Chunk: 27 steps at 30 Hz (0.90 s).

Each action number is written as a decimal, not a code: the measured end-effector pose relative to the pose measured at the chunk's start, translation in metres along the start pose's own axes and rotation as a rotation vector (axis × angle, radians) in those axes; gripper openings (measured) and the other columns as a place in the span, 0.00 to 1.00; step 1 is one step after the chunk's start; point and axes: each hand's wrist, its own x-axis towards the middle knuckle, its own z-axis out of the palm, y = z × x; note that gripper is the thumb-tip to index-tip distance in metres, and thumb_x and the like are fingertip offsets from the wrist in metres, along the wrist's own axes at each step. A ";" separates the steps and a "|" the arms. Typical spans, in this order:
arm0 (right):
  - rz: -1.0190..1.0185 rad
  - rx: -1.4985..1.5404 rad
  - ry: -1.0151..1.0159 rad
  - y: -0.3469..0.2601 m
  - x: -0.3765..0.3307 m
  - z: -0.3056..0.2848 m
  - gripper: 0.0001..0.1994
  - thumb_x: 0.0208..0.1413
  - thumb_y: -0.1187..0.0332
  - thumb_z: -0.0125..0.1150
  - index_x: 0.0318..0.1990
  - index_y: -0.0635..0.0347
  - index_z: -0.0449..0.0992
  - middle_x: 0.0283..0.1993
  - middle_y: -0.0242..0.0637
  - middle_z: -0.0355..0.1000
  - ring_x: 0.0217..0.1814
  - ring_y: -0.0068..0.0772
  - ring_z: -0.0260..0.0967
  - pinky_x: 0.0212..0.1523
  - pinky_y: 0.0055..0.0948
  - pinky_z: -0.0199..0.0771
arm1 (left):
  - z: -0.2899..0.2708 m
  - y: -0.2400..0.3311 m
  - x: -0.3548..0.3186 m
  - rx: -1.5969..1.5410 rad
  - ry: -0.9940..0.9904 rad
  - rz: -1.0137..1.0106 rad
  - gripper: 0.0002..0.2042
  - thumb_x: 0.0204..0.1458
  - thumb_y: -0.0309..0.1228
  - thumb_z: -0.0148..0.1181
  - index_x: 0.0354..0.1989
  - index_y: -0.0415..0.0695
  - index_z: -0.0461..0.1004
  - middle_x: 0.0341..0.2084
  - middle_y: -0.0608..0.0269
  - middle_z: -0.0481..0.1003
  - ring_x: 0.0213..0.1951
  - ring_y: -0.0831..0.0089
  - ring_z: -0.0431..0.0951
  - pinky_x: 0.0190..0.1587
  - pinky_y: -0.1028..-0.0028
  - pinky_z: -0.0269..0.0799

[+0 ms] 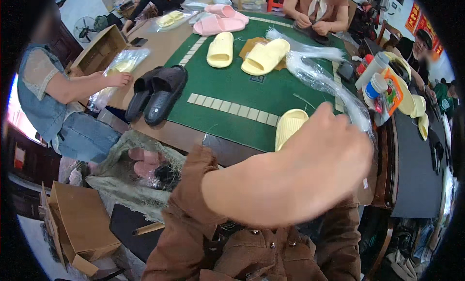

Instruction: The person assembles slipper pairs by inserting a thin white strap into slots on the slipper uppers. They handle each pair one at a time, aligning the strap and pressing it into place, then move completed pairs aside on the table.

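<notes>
My left forearm reaches across my front from the left, and my left hand [341,145] is over the table's near right part. Its fingers are curled under and slightly blurred, so what they hold, if anything, is hidden. Just behind this forearm lies a yellow slipper [291,126] with a ribbed footbed, partly covered by the arm. Clear plastic bags [317,70] stretch along the table's right side, close to the left hand. Only the brown right sleeve [341,237] shows; my right hand is hidden from sight.
On the green mat [218,118] are rows of pale tiles [232,108], two yellow slippers [264,57] and pink slippers [220,24]. Black slippers [162,94] lie at its left. A co-worker's hand [118,79] holds a bagged slipper. Bottles [373,72] stand right; a carton [80,218] sits lower left.
</notes>
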 end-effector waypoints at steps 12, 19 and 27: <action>0.015 0.022 -0.005 -0.012 -0.007 0.007 0.08 0.61 0.71 0.49 0.35 0.61 0.75 0.22 0.41 0.71 0.22 0.35 0.69 0.26 0.33 0.66 | -0.003 0.041 0.004 -0.071 0.046 0.180 0.09 0.44 0.31 0.59 0.29 0.38 0.73 0.27 0.54 0.76 0.35 0.59 0.78 0.37 0.62 0.70; 0.041 0.097 0.031 0.000 -0.005 0.006 0.08 0.61 0.70 0.50 0.35 0.60 0.75 0.21 0.40 0.71 0.20 0.28 0.66 0.24 0.31 0.65 | -0.002 0.050 0.021 -0.174 0.074 0.204 0.08 0.46 0.31 0.58 0.28 0.40 0.72 0.27 0.53 0.76 0.35 0.56 0.79 0.37 0.61 0.72; 0.132 0.373 0.022 -0.007 -0.006 -0.002 0.11 0.63 0.66 0.49 0.39 0.65 0.74 0.29 0.31 0.71 0.32 0.19 0.65 0.32 0.23 0.63 | 0.130 -0.058 0.003 -0.503 0.117 -0.403 0.15 0.56 0.33 0.54 0.49 0.41 0.72 0.43 0.48 0.74 0.45 0.52 0.75 0.48 0.62 0.72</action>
